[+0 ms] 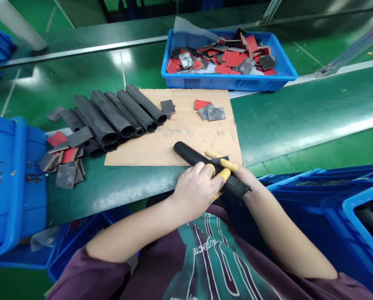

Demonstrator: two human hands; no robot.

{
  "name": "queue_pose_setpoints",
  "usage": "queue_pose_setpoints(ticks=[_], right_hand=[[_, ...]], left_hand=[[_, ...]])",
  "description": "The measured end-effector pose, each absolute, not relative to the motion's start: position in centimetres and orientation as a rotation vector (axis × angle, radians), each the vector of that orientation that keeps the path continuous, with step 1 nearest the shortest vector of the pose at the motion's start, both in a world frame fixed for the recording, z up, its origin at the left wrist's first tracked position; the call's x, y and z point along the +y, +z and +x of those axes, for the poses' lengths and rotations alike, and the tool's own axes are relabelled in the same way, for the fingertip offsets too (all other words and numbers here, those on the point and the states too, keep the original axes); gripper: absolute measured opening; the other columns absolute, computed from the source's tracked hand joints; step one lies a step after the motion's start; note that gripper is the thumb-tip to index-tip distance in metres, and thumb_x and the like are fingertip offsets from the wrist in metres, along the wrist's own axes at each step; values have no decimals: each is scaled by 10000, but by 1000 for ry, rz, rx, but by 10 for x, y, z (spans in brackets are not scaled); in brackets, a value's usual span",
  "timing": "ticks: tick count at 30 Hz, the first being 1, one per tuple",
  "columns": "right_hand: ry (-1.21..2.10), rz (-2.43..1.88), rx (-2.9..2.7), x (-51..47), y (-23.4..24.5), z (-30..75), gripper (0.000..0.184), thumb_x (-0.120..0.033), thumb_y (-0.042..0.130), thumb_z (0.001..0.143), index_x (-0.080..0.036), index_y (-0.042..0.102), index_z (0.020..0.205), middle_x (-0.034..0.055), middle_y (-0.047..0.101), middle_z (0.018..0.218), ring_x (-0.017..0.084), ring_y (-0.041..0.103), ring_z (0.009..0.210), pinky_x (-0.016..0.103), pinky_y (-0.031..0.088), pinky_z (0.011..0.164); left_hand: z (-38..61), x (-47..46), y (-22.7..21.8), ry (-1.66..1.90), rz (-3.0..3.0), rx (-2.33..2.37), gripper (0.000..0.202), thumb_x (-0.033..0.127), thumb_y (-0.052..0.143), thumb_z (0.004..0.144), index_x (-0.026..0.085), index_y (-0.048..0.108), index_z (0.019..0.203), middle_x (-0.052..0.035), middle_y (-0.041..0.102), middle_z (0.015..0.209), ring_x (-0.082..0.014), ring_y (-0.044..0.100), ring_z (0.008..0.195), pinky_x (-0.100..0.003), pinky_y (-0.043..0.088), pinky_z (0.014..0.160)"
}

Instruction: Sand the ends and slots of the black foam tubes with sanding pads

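Observation:
A long black cylinder [188, 152] with small printed text near its lower end slants across the front edge of the cardboard. My left hand [195, 187] is closed round its middle, yellow covers on some fingertips. My right hand [244, 173], also with yellow-covered fingertips, grips the cylinder from the other side. Under the right fingers a small dark flat piece [224, 158] shows at the cylinder's side; its full shape is hidden. A short dark tip [249, 189] sticks out of the cylinder's near end.
Several black tubes [102, 118] lie side by side on the cardboard sheet [161, 152]. Loose square pads [216, 113], grey and red, lie beyond my hands, with another pile [66, 175] at left. A blue bin [224, 82] of pads stands behind; blue crates [324, 187] flank the bench.

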State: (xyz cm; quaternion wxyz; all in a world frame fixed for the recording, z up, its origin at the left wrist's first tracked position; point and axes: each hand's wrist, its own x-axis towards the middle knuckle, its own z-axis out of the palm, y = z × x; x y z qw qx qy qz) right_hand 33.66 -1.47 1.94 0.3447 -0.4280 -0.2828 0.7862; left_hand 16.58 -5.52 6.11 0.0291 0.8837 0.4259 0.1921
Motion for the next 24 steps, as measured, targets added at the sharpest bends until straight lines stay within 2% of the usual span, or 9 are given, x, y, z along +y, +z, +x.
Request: queue_pose_setpoints(ticks=[4, 6, 9, 11, 14, 16, 18, 21, 24], right_hand=[[2064, -1070, -891, -9, 10, 336, 456, -610, 751, 717, -242, 769, 985, 62, 780, 964, 277, 737, 1020, 419, 612, 889], [2014, -1085, -904, -5, 5, 335, 497, -667, 731, 710, -241, 758, 964, 72, 780, 981, 285, 728, 1038, 441, 603, 910], [1869, -1196, -810, 1, 5, 335, 545, -693, 687, 746, -231, 733, 1032, 81, 775, 993, 281, 731, 996, 456, 592, 899], [1761, -1268, -739, 4, 7, 339, 576, -712, 654, 764, -228, 716, 1070, 63, 760, 903, 251, 728, 837, 420, 595, 788], [1667, -1290, -708, 9, 10, 349, 642, -772, 586, 771, -231, 698, 1096, 11, 672, 715, 174, 600, 569, 336, 525, 586], [1603, -1283, -712, 12, 10, 354, 635, -783, 580, 764, -233, 691, 1061, -14, 615, 661, 134, 515, 502, 298, 466, 522], [1525, -1300, -757, 16, 8, 354, 548, -720, 650, 754, -239, 678, 1015, -29, 595, 661, 116, 485, 491, 283, 437, 501], [1420, -1338, -855, 21, 3, 346, 485, -559, 786, 687, -255, 658, 1042, -9, 677, 796, 150, 611, 630, 316, 524, 604], [1348, -1335, -860, 30, -1, 333, 571, -468, 847, 596, -258, 657, 1091, 35, 744, 1037, 224, 705, 943, 408, 585, 876]], left_hand=[[161, -42, 61, 678, 2738, 1186, 245, 354, 703, 873, 185, 689, 1049, -118, 687, 1035, -291, 634, 1054, -445, 577, 864], [158, -36, 54, 715, 2732, 1158, 272, 328, 680, 880, 152, 658, 1085, -140, 696, 1062, -294, 641, 1072, -470, 562, 924], [151, -23, 40, 764, 2741, 1261, 191, 292, 624, 896, 152, 636, 1026, -118, 706, 948, -271, 670, 950, -445, 564, 884], [146, -15, 33, 717, 2744, 1376, 168, 278, 631, 879, 162, 631, 1001, -109, 701, 917, -271, 670, 917, -421, 559, 841], [141, -3, 28, 549, 2685, 1574, 215, 217, 672, 835, 164, 631, 1039, -108, 694, 920, -283, 663, 928, -400, 543, 818], [140, 4, 27, 446, 2620, 1686, 237, 189, 681, 828, 164, 630, 1057, -117, 692, 947, -294, 658, 962, -399, 534, 837], [141, 9, 25, 373, 2564, 1759, 244, 188, 691, 833, 161, 629, 1068, -126, 692, 985, -299, 653, 993, -397, 527, 862], [145, 16, 22, 283, 2491, 1836, 307, 198, 733, 821, 149, 622, 1103, -131, 688, 1038, -299, 643, 1031, -397, 518, 902], [147, 21, 20, 194, 2427, 1893, 391, 245, 779, 803, 140, 612, 1141, -135, 683, 1077, -300, 632, 1053, -397, 509, 924]])
